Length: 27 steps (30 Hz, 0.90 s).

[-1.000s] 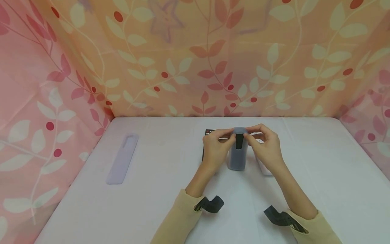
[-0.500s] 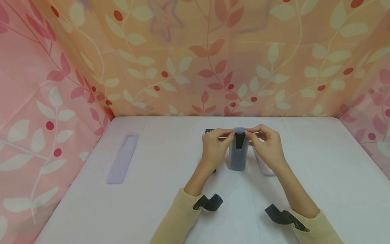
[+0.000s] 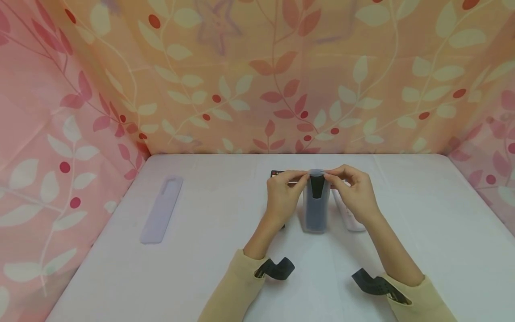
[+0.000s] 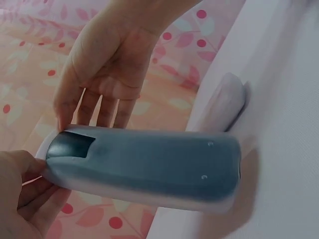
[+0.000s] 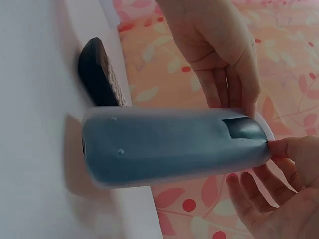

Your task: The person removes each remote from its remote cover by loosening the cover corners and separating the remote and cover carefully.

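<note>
A remote control in a translucent bluish silicone cover [image 3: 316, 214] stands on end in front of me, a dark part of its body showing through an opening near the top. My left hand [image 3: 279, 192] pinches the cover's upper left corner between thumb and fingers. At the upper right corner, my right hand [image 3: 354, 192] pinches the same rim. Both wrist views show the covered remote [image 4: 164, 164] from the side of its opening, with two small bumps near the lower end. Its lower end is close over the table, with a shadow beside it.
Behind my left hand lies a black remote [image 5: 97, 74] with pale buttons. A whitish, rounded long item [image 3: 350, 214] lies partly behind my right hand. On the white table's [image 3: 225, 277] left side rests a flat lavender cover [image 3: 161, 212] with a slot. A patterned curtain [image 3: 241, 89] surrounds the table.
The covered remote's lower end has moved slightly down in the head view. My fingertips have shifted up to the cover's top rim, and more of the whitish item shows.
</note>
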Each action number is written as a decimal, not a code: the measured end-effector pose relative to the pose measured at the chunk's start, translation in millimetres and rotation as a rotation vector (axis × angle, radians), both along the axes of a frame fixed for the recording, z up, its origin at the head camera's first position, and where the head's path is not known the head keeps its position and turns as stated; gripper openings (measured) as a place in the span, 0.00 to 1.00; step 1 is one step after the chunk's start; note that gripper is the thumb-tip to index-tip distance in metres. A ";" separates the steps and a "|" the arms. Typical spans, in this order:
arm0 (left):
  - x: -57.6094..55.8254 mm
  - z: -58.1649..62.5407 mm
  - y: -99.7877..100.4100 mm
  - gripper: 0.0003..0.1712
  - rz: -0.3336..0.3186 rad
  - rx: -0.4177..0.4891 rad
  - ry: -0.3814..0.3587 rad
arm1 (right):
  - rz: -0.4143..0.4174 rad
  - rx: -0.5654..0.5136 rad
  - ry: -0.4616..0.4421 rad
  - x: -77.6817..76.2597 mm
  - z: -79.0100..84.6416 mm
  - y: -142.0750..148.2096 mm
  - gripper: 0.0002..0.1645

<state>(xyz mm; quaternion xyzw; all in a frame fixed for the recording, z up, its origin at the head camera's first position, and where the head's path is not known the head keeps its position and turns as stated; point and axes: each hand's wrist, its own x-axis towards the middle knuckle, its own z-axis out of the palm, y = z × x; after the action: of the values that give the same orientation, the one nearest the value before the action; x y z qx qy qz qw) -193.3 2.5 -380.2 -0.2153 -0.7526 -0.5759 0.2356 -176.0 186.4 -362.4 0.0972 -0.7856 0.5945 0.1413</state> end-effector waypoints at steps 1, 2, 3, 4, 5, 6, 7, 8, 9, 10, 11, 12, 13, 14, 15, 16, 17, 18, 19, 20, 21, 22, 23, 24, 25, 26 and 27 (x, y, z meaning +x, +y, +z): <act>0.1 0.2 0.2 0.06 0.001 0.001 0.003 | -0.007 0.008 0.004 0.4 0.5 0.5 0.06; 0.3 0.5 0.3 0.06 0.004 0.000 0.007 | -0.012 0.018 0.007 1.0 1.1 1.1 0.07; 0.3 0.8 0.3 0.06 0.006 -0.001 0.012 | -0.013 0.023 0.010 1.6 1.8 1.7 0.07; 0.5 1.3 0.3 0.06 0.011 -0.001 0.017 | -0.011 0.027 0.012 2.2 2.4 2.3 0.08; 0.8 1.9 0.2 0.06 0.014 -0.001 0.021 | -0.006 0.027 0.012 2.7 3.0 2.9 0.09; 0.9 2.3 0.1 0.07 0.016 0.000 0.023 | 0.004 0.015 0.008 3.1 3.6 2.9 0.09; 1.1 2.6 -0.2 0.07 0.016 0.003 0.023 | 0.018 -0.003 0.004 3.1 3.9 2.7 0.10; 1.4 2.9 -0.4 0.07 0.017 0.004 0.023 | 0.034 -0.022 0.001 2.9 4.0 2.5 0.10; 1.7 3.0 -0.7 0.07 0.016 0.006 0.022 | 0.048 -0.038 -0.001 2.5 3.8 2.5 0.10; 1.9 3.0 -0.9 0.07 0.014 0.009 0.019 | 0.063 -0.057 -0.002 2.2 3.5 2.5 0.10; 2.1 3.0 -1.0 0.07 0.011 0.011 0.016 | 0.075 -0.075 -0.001 1.7 3.0 2.4 0.10; 2.2 3.0 -1.1 0.07 0.009 0.012 0.014 | 0.087 -0.091 0.002 1.2 2.4 2.4 0.10; 2.3 3.1 -1.2 0.07 0.011 0.010 0.012 | 0.095 -0.098 0.011 0.8 1.5 2.8 0.09; 2.3 3.1 -1.2 0.07 0.015 0.006 0.012 | 0.103 -0.106 0.020 0.5 0.8 3.0 0.08; 2.2 3.2 -1.1 0.07 0.018 0.006 0.011 | 0.109 -0.113 0.027 0.1 0.1 3.3 0.07; 2.1 3.4 -1.0 0.07 0.020 0.010 0.009 | 0.115 -0.121 0.034 -0.1 -0.5 3.3 0.07; 2.1 3.6 -0.9 0.07 0.020 0.013 0.005 | 0.120 -0.129 0.038 -0.2 -0.7 3.2 0.06; 2.1 3.6 -0.8 0.07 0.019 0.016 0.003 | 0.124 -0.136 0.040 -0.3 -0.9 3.2 0.06; 2.1 3.5 -0.7 0.07 0.016 0.021 -0.001 | 0.127 -0.142 0.041 -0.3 -1.0 3.2 0.05; 2.1 3.4 -0.6 0.08 0.012 0.028 -0.004 | 0.127 -0.143 0.041 -0.1 -0.8 3.0 0.05; 2.3 3.2 -0.5 0.08 0.005 0.037 -0.010 | 0.128 -0.145 0.039 0.1 -0.5 3.0 0.05; 2.7 3.2 -0.4 0.08 -0.003 0.048 -0.015 | 0.129 -0.150 0.038 0.2 -0.3 3.0 0.05; 3.0 3.4 -0.3 0.08 -0.009 0.056 -0.018 | 0.131 -0.152 0.037 0.4 0.0 2.9 0.06; 3.5 3.5 -0.3 0.08 -0.014 0.065 -0.020 | 0.130 -0.151 0.037 0.5 0.1 2.9 0.07; 3.7 3.4 -0.1 0.08 -0.018 0.073 -0.021 | 0.132 -0.153 0.037 0.4 0.2 2.9 0.08; 4.0 3.5 -0.1 0.08 -0.021 0.081 -0.022 | 0.135 -0.155 0.037 0.4 0.4 2.6 0.06; 4.1 3.6 0.0 0.08 -0.024 0.090 -0.025 | 0.141 -0.162 0.036 0.3 0.4 2.5 0.05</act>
<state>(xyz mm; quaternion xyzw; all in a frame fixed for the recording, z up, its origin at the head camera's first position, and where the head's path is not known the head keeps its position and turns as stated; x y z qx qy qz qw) -189.2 2.5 -376.6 -0.2063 -0.7261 -0.6146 0.2289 -175.7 188.9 -362.0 0.1511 -0.7234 0.6627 0.1208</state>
